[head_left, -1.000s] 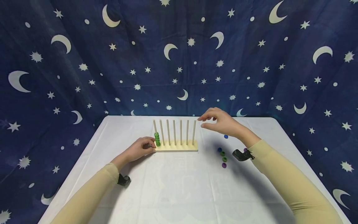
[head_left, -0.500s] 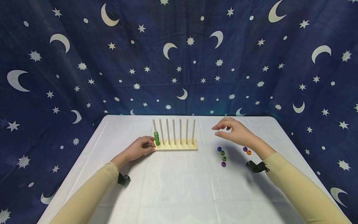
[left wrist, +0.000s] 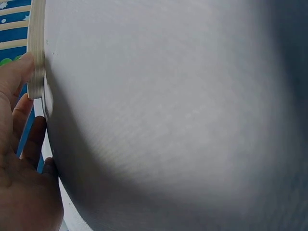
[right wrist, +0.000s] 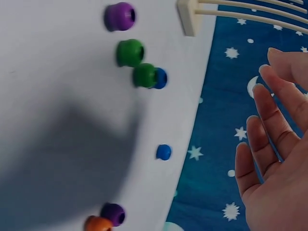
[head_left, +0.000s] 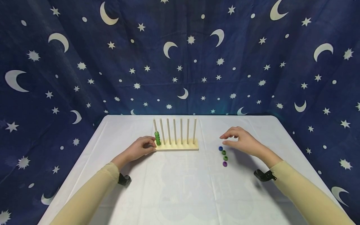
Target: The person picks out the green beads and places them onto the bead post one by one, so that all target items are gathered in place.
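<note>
On the white cloth (head_left: 180,187), a purple bead (head_left: 225,163) lies nearest, then two green beads (head_left: 225,158) and a blue bead (head_left: 220,148). Up beside them, the right hand (head_left: 244,142) hangs, fingers loose, holding nothing. The left hand (head_left: 137,148) pinches the left end of the wooden rack (head_left: 178,147), beside a green stack (head_left: 157,138). Behind hangs a starry curtain (head_left: 180,72).

No text, label, brand or number can be read in any of the three views. The only clear printed signs are pale crescent moons (head_left: 166,49), stars (head_left: 111,45), spiky suns (head_left: 191,40) and dots (head_left: 202,16), scattered over the dark blue cloth (head_left: 191,72) at the far side and along left and right; faint marks (head_left: 187,182) on the white surface (head_left: 168,200) are too pale to make out.
</note>
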`<state>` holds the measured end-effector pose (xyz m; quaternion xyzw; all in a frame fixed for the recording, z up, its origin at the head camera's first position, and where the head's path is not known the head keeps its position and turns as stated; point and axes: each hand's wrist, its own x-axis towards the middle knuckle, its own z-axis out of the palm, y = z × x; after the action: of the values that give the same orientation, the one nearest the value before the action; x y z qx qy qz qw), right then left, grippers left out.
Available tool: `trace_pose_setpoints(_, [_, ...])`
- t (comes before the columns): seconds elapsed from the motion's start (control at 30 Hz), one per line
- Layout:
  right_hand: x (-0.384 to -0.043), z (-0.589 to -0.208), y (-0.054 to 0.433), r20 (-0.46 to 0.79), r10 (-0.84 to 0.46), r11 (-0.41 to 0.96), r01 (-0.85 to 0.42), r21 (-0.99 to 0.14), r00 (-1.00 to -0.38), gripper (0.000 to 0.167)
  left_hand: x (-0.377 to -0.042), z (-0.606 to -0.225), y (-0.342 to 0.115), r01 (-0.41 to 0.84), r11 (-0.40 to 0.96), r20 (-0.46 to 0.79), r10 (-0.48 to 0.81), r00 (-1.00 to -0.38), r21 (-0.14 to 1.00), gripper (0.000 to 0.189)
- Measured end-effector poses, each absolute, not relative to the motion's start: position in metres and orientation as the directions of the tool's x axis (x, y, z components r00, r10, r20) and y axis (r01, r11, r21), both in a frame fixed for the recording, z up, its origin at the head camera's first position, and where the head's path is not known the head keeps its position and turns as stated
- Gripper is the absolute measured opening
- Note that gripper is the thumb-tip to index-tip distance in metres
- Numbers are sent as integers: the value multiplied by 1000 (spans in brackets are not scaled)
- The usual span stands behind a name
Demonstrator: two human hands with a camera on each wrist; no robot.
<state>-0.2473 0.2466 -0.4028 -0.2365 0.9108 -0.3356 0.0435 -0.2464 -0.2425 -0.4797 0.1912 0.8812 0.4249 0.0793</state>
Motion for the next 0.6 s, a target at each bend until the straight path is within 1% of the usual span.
trace_pose_setpoints(0.17, [-242, -414, 252, 39, -451, 688, -375, -621, -891, 23, -247, -478, -242, 267, 568, 19, 403, -915, 779, 6])
trace_pose_setpoints(0.37, [-237, -429, 258, -4, -467, 697, -365, -617, -884, 19, -247, -479, -243, 268, 569, 15, 409, -912, 777, 6])
trace_pose_setpoints(0.6, [-232, -443, 262, -8, -496, 669, -376, -641, -868, 15, -247, -478, -243, 265, 579, 6, 409, -912, 772, 5])
